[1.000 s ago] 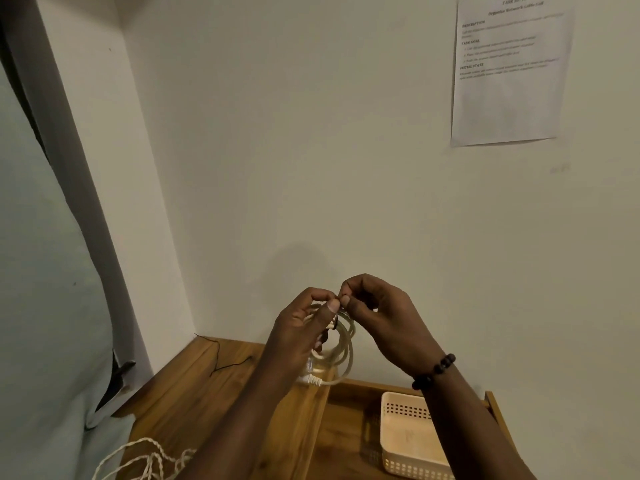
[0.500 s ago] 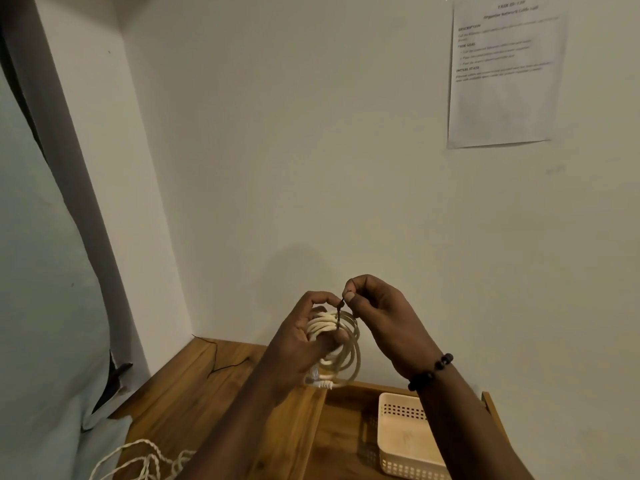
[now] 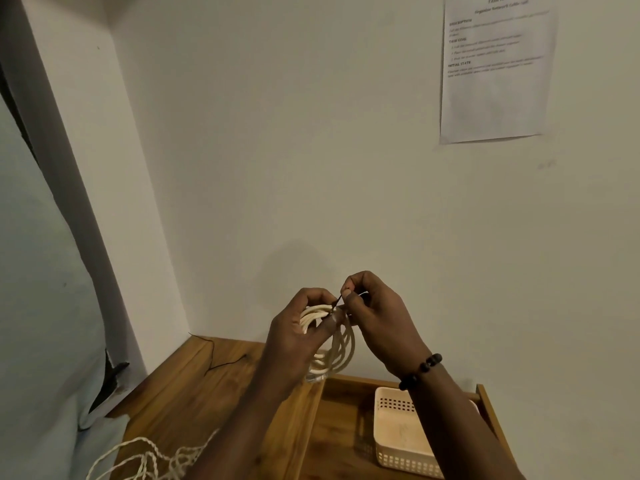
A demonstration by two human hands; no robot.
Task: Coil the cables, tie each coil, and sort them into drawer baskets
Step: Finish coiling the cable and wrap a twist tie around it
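Your left hand (image 3: 298, 336) holds the coiled cable (image 3: 332, 344) in the air, above the wooden top. The fingers are curled around the upper part of the coil, and your thumb presses on the strands from the front, so the loops hang down below your fingers. Your right hand (image 3: 375, 317) is just beside it, on the right. Its thumb and first finger are pressed together on a thin dark tie (image 3: 337, 301), which goes down from the pinch to the top of the coil, next to your left thumb. Below your right wrist, an empty cream basket (image 3: 398, 434) sits in the open drawer (image 3: 486, 407). A loose twisted cable (image 3: 145, 459) lies under your left forearm, well apart from your fingers. A thin dark wire (image 3: 211, 355) lies on the wood, left of the coil.
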